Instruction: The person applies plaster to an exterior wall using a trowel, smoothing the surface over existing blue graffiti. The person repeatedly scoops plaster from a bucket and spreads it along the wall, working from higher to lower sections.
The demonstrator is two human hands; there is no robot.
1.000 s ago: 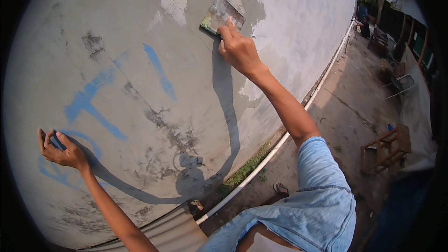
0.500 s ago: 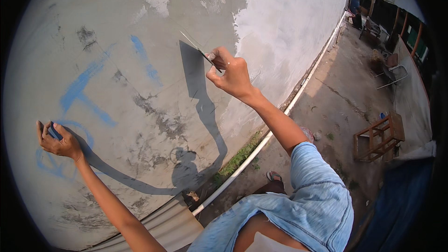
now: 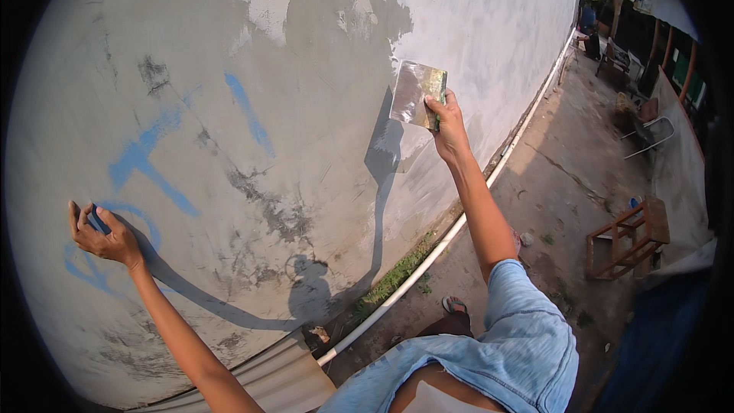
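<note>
My right hand grips a flat rectangular putty scraper by its right edge, thumb on the near face. The scraper's face is shiny and smeared, and it is held up before the wall at the edge of the white coat. Its shadow falls on the wall just to the left and below. At the far left my left hand rests against the bare grey wall, its fingers bent and apart. Between thumb and fingers shows a dark blue patch; I cannot tell if it is shaded paint.
Blue painted strokes and dark cracks mark the wall. A white pipe runs along its foot beside a strip of weeds. On the concrete ground to the right lies a wooden stool; beyond are chairs and another person.
The right hand has moved right and turned the scraper from edge-on to face toward me. My left hand has kept its place on the wall; the view has shifted slightly.
</note>
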